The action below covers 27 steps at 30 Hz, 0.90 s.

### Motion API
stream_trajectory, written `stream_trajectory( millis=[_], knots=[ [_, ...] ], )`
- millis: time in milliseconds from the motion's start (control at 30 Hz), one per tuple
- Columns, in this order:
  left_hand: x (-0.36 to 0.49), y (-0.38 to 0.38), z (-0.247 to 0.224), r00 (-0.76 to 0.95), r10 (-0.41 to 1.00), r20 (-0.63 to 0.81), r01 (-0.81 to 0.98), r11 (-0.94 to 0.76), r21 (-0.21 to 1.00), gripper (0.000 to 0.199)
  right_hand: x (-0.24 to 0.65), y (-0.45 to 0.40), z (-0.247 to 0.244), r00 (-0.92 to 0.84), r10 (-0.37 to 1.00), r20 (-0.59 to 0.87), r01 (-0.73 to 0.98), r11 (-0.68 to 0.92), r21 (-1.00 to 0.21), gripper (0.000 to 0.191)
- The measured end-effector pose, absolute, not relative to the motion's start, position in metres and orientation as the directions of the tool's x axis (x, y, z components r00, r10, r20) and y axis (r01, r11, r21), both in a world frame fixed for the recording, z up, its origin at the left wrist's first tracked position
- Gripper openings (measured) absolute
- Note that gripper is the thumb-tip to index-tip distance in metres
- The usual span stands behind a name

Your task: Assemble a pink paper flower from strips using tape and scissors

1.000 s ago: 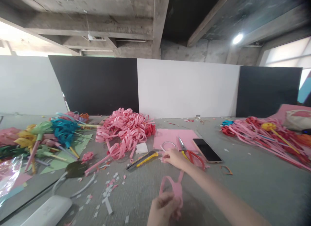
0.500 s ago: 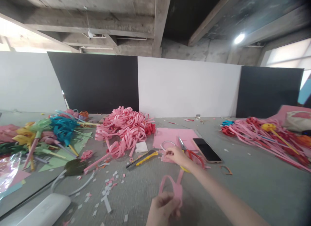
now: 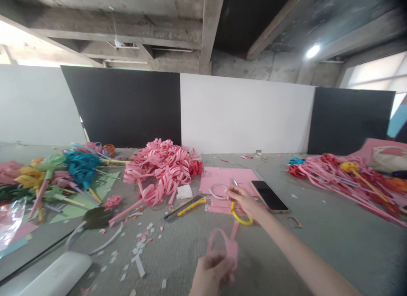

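My left hand [image 3: 212, 268], low in the middle, is closed on a pink paper strip [image 3: 231, 247]; part of it arches up in a loop. Farther out, my right hand [image 3: 243, 199] hovers over or rests at the pink sheets with its fingers curled together. What lies in those fingers is hidden. Just above them shows a blade of the scissors [image 3: 234, 182]; the handles are covered by my hand. A yellow ring [image 3: 243, 222] curves out below my fingertips, and a white ring [image 3: 218, 191] lies to their left on the pink paper sheets [image 3: 206, 181].
A black phone [image 3: 270, 196] lies right of the sheets, a yellow-black utility knife [image 3: 187, 207] to their left. Behind sits a heap of pink paper curls [image 3: 165, 173]. Paper flowers [image 3: 82, 164] lie left, pink strips [image 3: 330, 177] right, and a white device [image 3: 57, 275] at front left.
My right hand has shifted a little right from beside the white ring onto the scissors' place, covering their red handles and uncovering more of the yellow ring. My left hand stays about where it was.
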<state>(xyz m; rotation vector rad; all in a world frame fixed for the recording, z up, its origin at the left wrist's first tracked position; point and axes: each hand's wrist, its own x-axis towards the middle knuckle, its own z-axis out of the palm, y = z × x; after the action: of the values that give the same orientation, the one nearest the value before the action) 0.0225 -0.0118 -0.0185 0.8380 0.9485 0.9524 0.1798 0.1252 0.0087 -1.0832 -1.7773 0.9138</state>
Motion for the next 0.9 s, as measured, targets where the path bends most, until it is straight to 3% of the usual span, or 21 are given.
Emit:
stream_trajectory(
  millis=[267, 600, 800, 900],
  knots=[
    [0.023, -0.014, -0.011, 0.276, 0.923, -0.267, -0.237, 0.335, 0.912, 0.03, 0.172, 0.124, 0.003, -0.328, 0.91, 0.253, 0.415, 0.379, -0.827, 0.02],
    [0.022, -0.012, -0.014, 0.319, 0.921, -0.225, -0.205, 0.299, 0.932, 0.029, 0.154, 0.124, -0.002, -0.435, 0.884, 0.17, 0.686, 0.448, -0.573, 0.014],
    [0.011, 0.001, 0.011, 0.25, 0.943, -0.218, -0.101, 0.25, 0.963, 0.011, 0.15, 0.127, 0.009, -0.43, 0.902, 0.037, 0.77, 0.387, -0.508, 0.016],
    [0.002, 0.024, 0.021, 0.149, 0.981, -0.121, -0.109, 0.138, 0.985, 0.019, 0.148, 0.127, 0.016, -0.436, 0.898, -0.056, 0.785, 0.35, -0.511, 0.019]
  ],
)
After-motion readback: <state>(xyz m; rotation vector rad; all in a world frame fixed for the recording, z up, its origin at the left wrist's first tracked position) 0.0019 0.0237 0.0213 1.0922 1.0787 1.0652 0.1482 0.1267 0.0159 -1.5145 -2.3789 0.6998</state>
